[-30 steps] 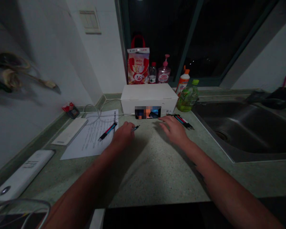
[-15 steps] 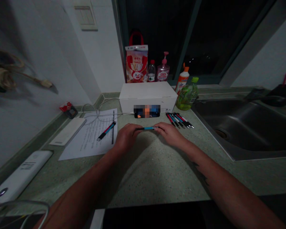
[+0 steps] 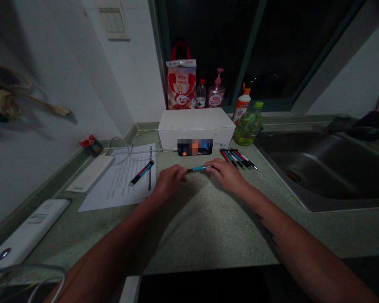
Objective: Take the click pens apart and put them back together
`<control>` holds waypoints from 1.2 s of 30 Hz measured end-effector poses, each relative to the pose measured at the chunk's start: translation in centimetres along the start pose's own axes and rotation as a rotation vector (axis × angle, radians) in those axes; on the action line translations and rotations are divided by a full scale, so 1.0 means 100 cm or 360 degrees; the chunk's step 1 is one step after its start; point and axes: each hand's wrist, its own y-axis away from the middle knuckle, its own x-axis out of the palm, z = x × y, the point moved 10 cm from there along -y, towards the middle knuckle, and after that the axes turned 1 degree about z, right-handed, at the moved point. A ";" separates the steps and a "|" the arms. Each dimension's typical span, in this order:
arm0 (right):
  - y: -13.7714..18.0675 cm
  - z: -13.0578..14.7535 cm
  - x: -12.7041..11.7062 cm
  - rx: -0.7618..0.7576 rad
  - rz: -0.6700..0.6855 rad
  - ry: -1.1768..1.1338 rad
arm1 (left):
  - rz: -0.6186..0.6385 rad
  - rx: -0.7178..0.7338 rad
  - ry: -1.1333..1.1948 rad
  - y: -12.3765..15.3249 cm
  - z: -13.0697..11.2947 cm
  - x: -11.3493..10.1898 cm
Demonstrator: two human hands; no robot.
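Blue pen [image 3: 198,168] lies almost level between the person's two hands, raised above the speckled counter [image 3: 205,227] and just in front of the phone. The left hand [image 3: 169,182] pinches its dark end, fingers curled closely around it. The right hand [image 3: 227,174] holds the other end in a narrow grip between thumb and fingers; the very tip is hidden, so I cannot tell which part of it is covered. Both forearms reach in from the near edge.

Beside the right hand, a row of pens [image 3: 238,159] with red, blue and white barrels lies side by side on the counter. To the left of the left hand, a red and blue pair of pens [image 3: 141,173] lies slantwise on a printed sheet of paper [image 3: 120,182]. A flat white block [image 3: 91,174] overlaps the sheet's left edge.

The phone [image 3: 195,151] stands on its long side against the front of a white box [image 3: 196,121], with a white cable [image 3: 145,149] running to its left end. A green bottle [image 3: 249,130] stands right of the box, near the metal sink [image 3: 328,168]. Behind the box are a red-handled bag [image 3: 181,86], a small red-capped bottle [image 3: 201,97] and a pink pump bottle [image 3: 216,96].
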 end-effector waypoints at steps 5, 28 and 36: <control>0.001 -0.001 0.003 0.0013 0.0011 0.0064 | -0.0108 -0.0005 0.0116 -0.001 0.002 -0.003; 0.002 0.006 0.023 0.0042 0.0244 0.0035 | 0.0094 0.0271 -0.0170 0.004 -0.008 0.019; 0.003 0.017 0.017 -0.0033 0.0138 0.0066 | 0.0193 0.0213 -0.0217 0.008 -0.010 0.025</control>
